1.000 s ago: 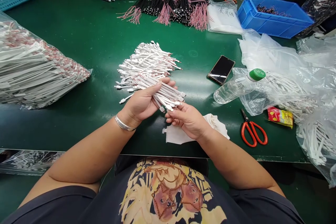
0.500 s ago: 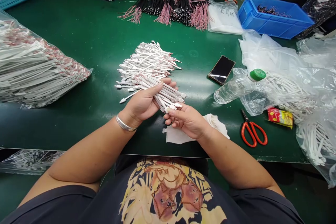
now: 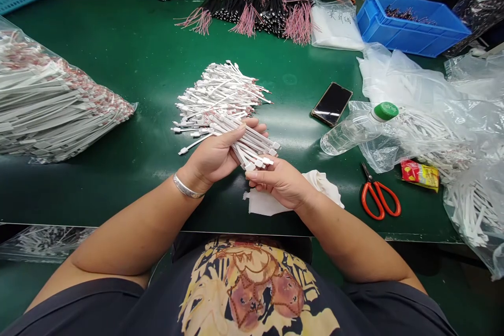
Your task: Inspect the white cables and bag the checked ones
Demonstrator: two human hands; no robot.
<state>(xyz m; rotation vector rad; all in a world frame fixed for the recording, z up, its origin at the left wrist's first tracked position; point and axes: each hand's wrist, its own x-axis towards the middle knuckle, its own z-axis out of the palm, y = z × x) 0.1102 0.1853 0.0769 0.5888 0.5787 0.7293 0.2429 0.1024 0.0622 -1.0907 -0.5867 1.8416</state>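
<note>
My left hand (image 3: 214, 157) is wrapped around a bundle of short white cables (image 3: 252, 142), its thumb lying across the top. The connector ends fan out toward my right hand (image 3: 281, 181). My right hand's thumb and fingers are pressed together at those lower ends, closed on the white cables there; exactly how many they grip is hidden. Just beyond the bundle lies a loose pile of similar white cables (image 3: 220, 89) with reddish wire ends. A white cloth (image 3: 268, 205) is partly under my right hand.
To the right are a phone (image 3: 332, 104), a clear bottle (image 3: 346, 134), orange-handled scissors (image 3: 380, 197), a snack packet (image 3: 420, 176) and plastic bags (image 3: 468, 142). A large bag of cables (image 3: 55, 105) lies left. Black-and-pink wire bundles (image 3: 252, 13) and a blue bin (image 3: 409, 31) stand at the back.
My right thumb has slid slightly down and left off the connector ends, and its fingers have curled in more. My left hand and the bundle have hardly moved.
</note>
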